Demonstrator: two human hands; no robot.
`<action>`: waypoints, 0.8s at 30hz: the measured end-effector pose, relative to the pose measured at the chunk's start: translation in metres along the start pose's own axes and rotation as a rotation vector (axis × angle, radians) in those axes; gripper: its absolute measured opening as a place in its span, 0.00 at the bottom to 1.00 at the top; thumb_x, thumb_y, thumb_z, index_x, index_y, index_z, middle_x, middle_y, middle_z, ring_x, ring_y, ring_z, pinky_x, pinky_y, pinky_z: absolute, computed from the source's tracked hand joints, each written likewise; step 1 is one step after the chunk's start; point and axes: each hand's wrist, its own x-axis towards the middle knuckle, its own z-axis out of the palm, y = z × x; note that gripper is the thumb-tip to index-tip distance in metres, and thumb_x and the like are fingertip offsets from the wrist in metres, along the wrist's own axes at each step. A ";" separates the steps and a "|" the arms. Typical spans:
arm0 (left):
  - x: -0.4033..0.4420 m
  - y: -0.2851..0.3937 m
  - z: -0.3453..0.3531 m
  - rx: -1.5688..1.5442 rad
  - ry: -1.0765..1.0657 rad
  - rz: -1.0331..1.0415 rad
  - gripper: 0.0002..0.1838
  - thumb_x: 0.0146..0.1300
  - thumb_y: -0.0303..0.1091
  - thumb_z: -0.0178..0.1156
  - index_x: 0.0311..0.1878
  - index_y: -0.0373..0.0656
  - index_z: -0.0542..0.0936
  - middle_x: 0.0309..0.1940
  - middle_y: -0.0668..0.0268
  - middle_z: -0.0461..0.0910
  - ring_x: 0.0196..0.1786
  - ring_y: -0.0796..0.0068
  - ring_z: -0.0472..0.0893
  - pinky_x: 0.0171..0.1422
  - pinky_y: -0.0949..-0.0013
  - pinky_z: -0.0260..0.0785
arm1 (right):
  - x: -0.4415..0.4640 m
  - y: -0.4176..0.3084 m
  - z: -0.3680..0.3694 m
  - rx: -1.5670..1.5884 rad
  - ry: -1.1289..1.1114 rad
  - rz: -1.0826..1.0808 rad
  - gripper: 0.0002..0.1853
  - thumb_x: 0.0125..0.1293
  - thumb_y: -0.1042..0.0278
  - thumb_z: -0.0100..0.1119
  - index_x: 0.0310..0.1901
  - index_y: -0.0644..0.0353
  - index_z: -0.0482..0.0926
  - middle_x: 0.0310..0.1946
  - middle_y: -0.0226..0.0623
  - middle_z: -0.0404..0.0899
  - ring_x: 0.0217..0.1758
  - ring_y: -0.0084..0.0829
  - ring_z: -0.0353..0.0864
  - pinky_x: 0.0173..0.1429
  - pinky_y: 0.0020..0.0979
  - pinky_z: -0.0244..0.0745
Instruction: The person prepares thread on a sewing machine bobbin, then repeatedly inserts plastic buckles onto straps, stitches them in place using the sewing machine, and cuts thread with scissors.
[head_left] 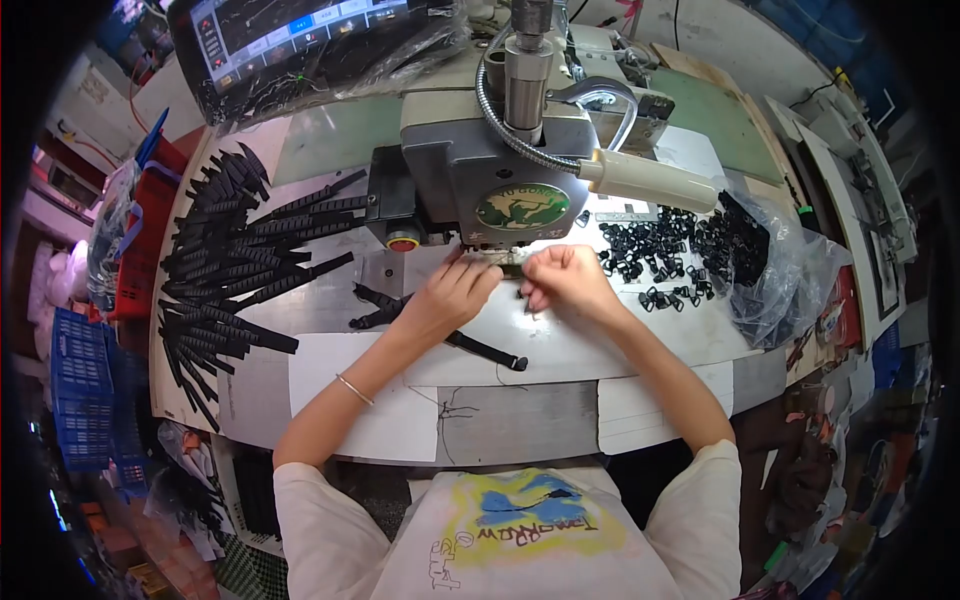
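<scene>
Under the head of a sewing machine [500, 170], my left hand [460, 290] and my right hand [570, 283] work close together. A short dark piece of strap [512, 270] shows between their fingertips. My left fingers are closed on its left end, and my right thumb and fingers pinch at its right end. Small dark bits below the right fingertips are too small to name. Beneath my left wrist lies another black strap [484, 348] with a buckle at its end. More black strap [378, 306] lies left of that wrist. The needle area is partly hidden by my hands.
Many black straps [230, 260] are piled on the left. Small black buckles [650, 245] lie scattered on the right, beside a clear plastic bag [785, 285]. A screen [300, 50] stands behind. Loose threads [450, 408] lie at the table's front. Blue baskets [85, 390] are at far left.
</scene>
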 end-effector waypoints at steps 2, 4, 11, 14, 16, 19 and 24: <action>0.002 -0.004 0.007 0.062 0.049 -0.009 0.11 0.53 0.26 0.55 0.41 0.39 0.71 0.33 0.64 0.76 0.38 0.68 0.78 0.56 0.64 0.70 | 0.015 -0.004 -0.004 -0.074 0.030 0.035 0.07 0.62 0.73 0.54 0.32 0.69 0.76 0.23 0.40 0.80 0.19 0.23 0.77 0.23 0.22 0.76; -0.004 -0.009 0.017 0.065 0.002 -0.064 0.13 0.52 0.26 0.56 0.43 0.39 0.73 0.34 0.62 0.77 0.38 0.67 0.79 0.54 0.65 0.71 | 0.019 -0.010 0.000 -0.148 0.081 0.055 0.06 0.60 0.75 0.53 0.30 0.70 0.76 0.23 0.41 0.80 0.17 0.23 0.77 0.21 0.22 0.75; -0.010 -0.016 0.023 -0.151 0.028 -0.253 0.13 0.50 0.27 0.58 0.42 0.45 0.79 0.36 0.60 0.79 0.36 0.66 0.80 0.41 0.67 0.72 | 0.039 0.001 -0.005 -0.437 0.167 0.046 0.07 0.54 0.73 0.55 0.23 0.64 0.80 0.13 0.35 0.78 0.14 0.19 0.73 0.19 0.24 0.66; -0.012 -0.021 0.029 -0.255 0.048 -0.295 0.15 0.49 0.26 0.58 0.43 0.47 0.79 0.35 0.63 0.79 0.36 0.65 0.79 0.37 0.67 0.71 | 0.038 -0.007 -0.003 -0.565 0.179 0.094 0.08 0.52 0.70 0.56 0.20 0.62 0.79 0.14 0.35 0.79 0.14 0.21 0.74 0.22 0.25 0.69; -0.010 -0.024 0.028 -0.261 0.050 -0.255 0.17 0.49 0.25 0.58 0.45 0.49 0.80 0.35 0.64 0.79 0.37 0.65 0.79 0.36 0.67 0.70 | 0.038 -0.010 -0.002 -0.705 0.214 0.082 0.09 0.51 0.69 0.56 0.18 0.61 0.79 0.15 0.36 0.79 0.16 0.25 0.75 0.25 0.28 0.71; -0.005 -0.023 0.019 -0.214 -0.012 -0.163 0.20 0.49 0.25 0.57 0.48 0.53 0.79 0.34 0.65 0.79 0.39 0.66 0.78 0.38 0.67 0.69 | 0.030 -0.015 0.007 -0.951 0.333 -0.038 0.08 0.49 0.67 0.56 0.20 0.61 0.79 0.14 0.38 0.77 0.19 0.32 0.77 0.31 0.34 0.71; -0.007 -0.021 0.014 -0.226 -0.147 -0.155 0.22 0.50 0.23 0.54 0.49 0.56 0.79 0.35 0.67 0.79 0.44 0.65 0.77 0.41 0.65 0.67 | 0.017 -0.009 0.011 -1.074 0.395 -0.276 0.06 0.49 0.66 0.56 0.27 0.57 0.80 0.19 0.34 0.75 0.31 0.36 0.73 0.41 0.36 0.61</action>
